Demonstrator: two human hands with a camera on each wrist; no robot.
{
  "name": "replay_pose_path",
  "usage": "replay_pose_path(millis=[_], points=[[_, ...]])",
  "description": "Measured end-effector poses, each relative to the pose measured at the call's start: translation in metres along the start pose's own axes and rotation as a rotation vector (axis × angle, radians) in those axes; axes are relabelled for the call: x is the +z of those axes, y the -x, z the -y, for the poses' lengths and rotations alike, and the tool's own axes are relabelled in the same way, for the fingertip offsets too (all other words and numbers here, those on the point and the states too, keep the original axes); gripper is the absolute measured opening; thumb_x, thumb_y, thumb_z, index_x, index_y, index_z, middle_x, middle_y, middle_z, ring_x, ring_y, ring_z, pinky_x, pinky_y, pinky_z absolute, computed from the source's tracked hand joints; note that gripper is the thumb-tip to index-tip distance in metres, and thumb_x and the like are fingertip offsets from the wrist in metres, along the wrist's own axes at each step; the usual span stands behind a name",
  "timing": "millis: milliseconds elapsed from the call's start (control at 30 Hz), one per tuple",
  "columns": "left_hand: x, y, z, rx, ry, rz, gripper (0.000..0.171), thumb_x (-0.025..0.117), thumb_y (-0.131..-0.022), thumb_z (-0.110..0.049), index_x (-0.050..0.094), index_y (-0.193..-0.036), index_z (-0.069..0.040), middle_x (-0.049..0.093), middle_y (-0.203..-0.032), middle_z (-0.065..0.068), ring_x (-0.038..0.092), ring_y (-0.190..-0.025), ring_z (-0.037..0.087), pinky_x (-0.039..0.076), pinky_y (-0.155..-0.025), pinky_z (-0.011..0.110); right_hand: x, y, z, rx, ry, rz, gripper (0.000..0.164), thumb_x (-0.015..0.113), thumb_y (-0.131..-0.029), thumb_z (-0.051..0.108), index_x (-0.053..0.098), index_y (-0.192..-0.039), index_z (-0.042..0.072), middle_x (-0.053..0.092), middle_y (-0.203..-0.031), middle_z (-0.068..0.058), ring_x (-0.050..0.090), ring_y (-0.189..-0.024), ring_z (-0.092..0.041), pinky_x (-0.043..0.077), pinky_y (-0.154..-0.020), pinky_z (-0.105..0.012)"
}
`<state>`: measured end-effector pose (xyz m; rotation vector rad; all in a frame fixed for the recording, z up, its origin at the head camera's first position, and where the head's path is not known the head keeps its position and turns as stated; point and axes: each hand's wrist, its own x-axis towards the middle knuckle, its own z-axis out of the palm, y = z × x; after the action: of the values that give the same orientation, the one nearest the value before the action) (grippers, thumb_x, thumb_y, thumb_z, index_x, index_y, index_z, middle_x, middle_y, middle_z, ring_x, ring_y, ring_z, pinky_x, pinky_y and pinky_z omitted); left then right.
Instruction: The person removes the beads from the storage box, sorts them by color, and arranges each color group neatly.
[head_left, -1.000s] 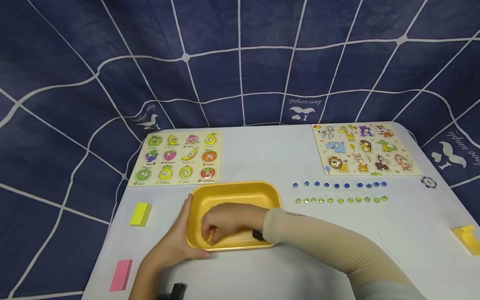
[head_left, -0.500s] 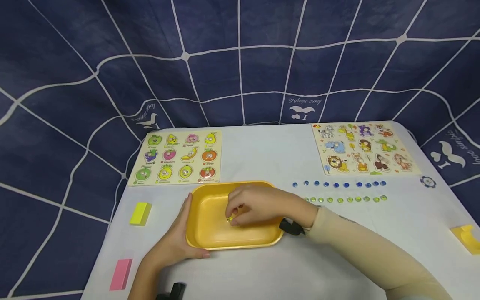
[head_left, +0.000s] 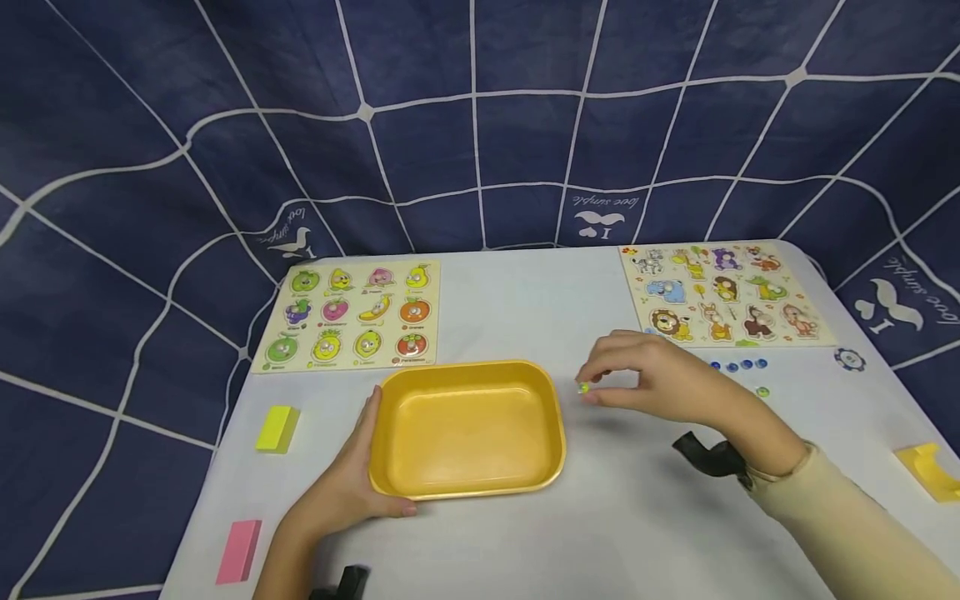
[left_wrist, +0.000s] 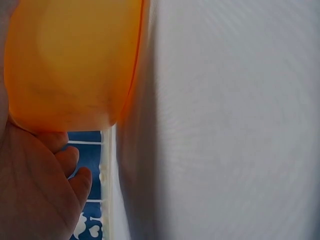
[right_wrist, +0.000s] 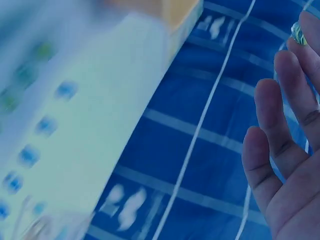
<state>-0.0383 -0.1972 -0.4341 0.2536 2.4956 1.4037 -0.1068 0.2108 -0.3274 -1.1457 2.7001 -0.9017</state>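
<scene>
My left hand grips the left end of a yellow tray, thumb along the front side and fingers along the left side. In the left wrist view the tray lies against the palm, with several curled fingers below it. Just right of the tray, above the table, my right hand pinches a small yellow-green glass bead between thumb and index finger. That bead appears clear with yellow and green streaks in the right wrist view. The other right fingers are loosely extended.
Blue beads and a green bead show past the right hand, which hides others. Behind stand a fruit puzzle and an animal puzzle. Yellow and pink blocks lie left; a notched yellow block and chip lie right.
The right hand has lifted out of the tray and moved right past its edge, carrying the bead. The left hand keeps its grip on the tray.
</scene>
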Motion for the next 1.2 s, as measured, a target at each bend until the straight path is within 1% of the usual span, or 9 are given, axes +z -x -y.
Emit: replay_pose_path(millis=[100, 200, 333, 433, 533, 700, 833, 1000, 1200], points=[[0.0, 0.0, -0.001, 0.004, 0.007, 0.002, 0.15, 0.095, -0.043, -0.035, -0.01, -0.149, -0.04, -0.001, -0.159, -0.014, 0.01, -0.147, 0.016, 0.016, -0.113, 0.025, -0.006, 0.025, -0.021, 0.073, 0.025, -0.071, 0.025, 0.077, -0.077, 0.025, 0.069, -0.097, 0.038, 0.063, -0.091, 0.024, 0.056, -0.084, 0.0, 0.05, -0.071, -0.017], [0.0, -0.001, -0.001, 0.008, 0.007, 0.006, 0.149, 0.095, -0.043, -0.034, -0.01, -0.149, -0.039, -0.001, -0.159, -0.014, 0.01, -0.147, 0.017, 0.015, -0.112, 0.022, -0.009, 0.051, -0.044, 0.159, 0.069, -0.142, 0.03, 0.08, -0.075, 0.019, 0.068, -0.096, 0.037, 0.063, -0.088, 0.023, 0.056, -0.081, 0.001, 0.048, -0.069, -0.015], [0.0, -0.001, 0.0, 0.0, 0.007, 0.004, 0.15, 0.095, -0.043, -0.034, -0.01, -0.149, -0.04, -0.002, -0.159, -0.015, 0.008, -0.147, 0.017, 0.015, -0.115, 0.041, -0.013, 0.086, -0.075, 0.318, 0.156, -0.226, 0.028, 0.081, -0.073, 0.014, 0.07, -0.093, 0.031, 0.062, -0.082, 0.019, 0.052, -0.075, 0.003, 0.043, -0.064, -0.015], [0.001, -0.001, 0.0, 0.001, 0.006, -0.001, 0.149, 0.095, -0.044, -0.034, -0.01, -0.149, -0.04, -0.004, -0.16, -0.011, 0.004, -0.148, 0.02, 0.013, -0.114, 0.056, -0.019, 0.109, -0.097, 0.446, 0.204, -0.251, 0.021, 0.079, -0.075, 0.015, 0.072, -0.093, 0.024, 0.061, -0.079, 0.013, 0.048, -0.072, 0.002, 0.038, -0.061, -0.016], [0.001, 0.0, -0.001, 0.002, 0.002, -0.006, 0.148, 0.095, -0.045, -0.034, -0.011, -0.149, -0.04, -0.005, -0.16, -0.007, 0.003, -0.148, 0.023, 0.012, -0.114, 0.06, -0.025, 0.129, -0.118, 0.567, 0.221, -0.229, 0.02, 0.077, -0.078, 0.023, 0.072, -0.096, 0.018, 0.061, -0.079, 0.006, 0.046, -0.07, 0.001, 0.036, -0.057, -0.018], [0.001, 0.001, -0.002, 0.002, 0.003, -0.002, 0.148, 0.095, -0.045, -0.035, -0.011, -0.149, -0.04, -0.004, -0.16, -0.008, 0.004, -0.148, 0.022, 0.012, -0.113, 0.059, -0.032, 0.152, -0.143, 0.738, 0.237, -0.12, 0.032, 0.073, -0.081, 0.036, 0.071, -0.102, 0.011, 0.06, -0.082, 0.001, 0.046, -0.073, -0.008, 0.036, -0.054, -0.023], [0.0, 0.0, -0.002, 0.0, 0.0, 0.003, 0.148, 0.094, -0.046, -0.035, -0.012, -0.149, -0.04, -0.004, -0.16, -0.008, 0.004, -0.148, 0.023, 0.012, -0.112, 0.058, -0.036, 0.163, -0.156, 0.801, 0.241, -0.053, 0.037, 0.071, -0.082, 0.038, 0.07, -0.104, 0.008, 0.06, -0.084, -0.001, 0.047, -0.075, -0.016, 0.035, -0.054, -0.025], [0.0, 0.0, 0.0, 0.002, 0.004, 0.005, 0.147, 0.094, -0.047, -0.034, -0.012, -0.149, -0.039, -0.005, -0.16, -0.007, 0.004, -0.148, 0.025, 0.012, -0.113, 0.059, -0.038, 0.173, -0.167, 0.852, 0.245, -0.046, 0.033, 0.072, -0.081, 0.033, 0.071, -0.101, 0.008, 0.06, -0.082, -0.002, 0.047, -0.073, -0.016, 0.034, -0.054, -0.025], [0.0, -0.001, 0.001, -0.003, -0.001, 0.007, 0.148, 0.094, -0.047, -0.034, -0.012, -0.149, -0.039, -0.002, -0.16, -0.008, 0.007, -0.148, 0.023, 0.014, -0.112, 0.054, -0.038, 0.18, -0.175, 0.907, 0.179, -0.013, 0.037, 0.072, -0.079, 0.034, 0.071, -0.103, 0.005, 0.06, -0.083, -0.004, 0.048, -0.076, -0.018, 0.035, -0.056, -0.026]])
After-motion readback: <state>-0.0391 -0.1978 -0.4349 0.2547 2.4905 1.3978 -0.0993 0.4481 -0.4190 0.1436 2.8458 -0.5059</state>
